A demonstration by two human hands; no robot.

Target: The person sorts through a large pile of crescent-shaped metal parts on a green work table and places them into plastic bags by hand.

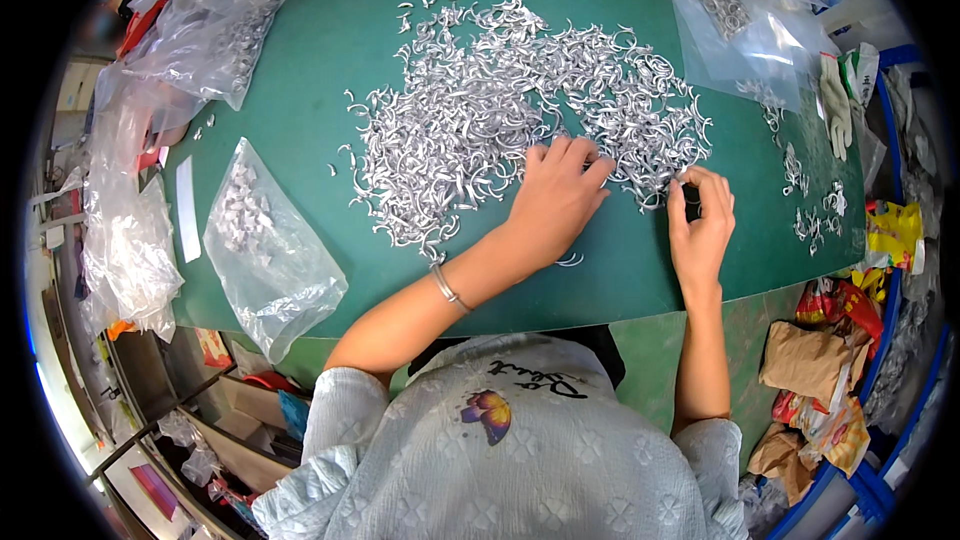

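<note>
A: Because the curved silver pieces (450, 130) lie heaped mid-counter (320, 70), 2 hands can share them, I'd judge.
B: Grips?
A: Left hand (560, 190): fingers curled at the heap's near edge, undersides hidden; cannot tell. Right hand (703, 225): right edge, grip narrow; piece pinched, cannot tell.
B: Clear bag (275, 265), left?
A: Off aside, probably for elbow room.
</note>
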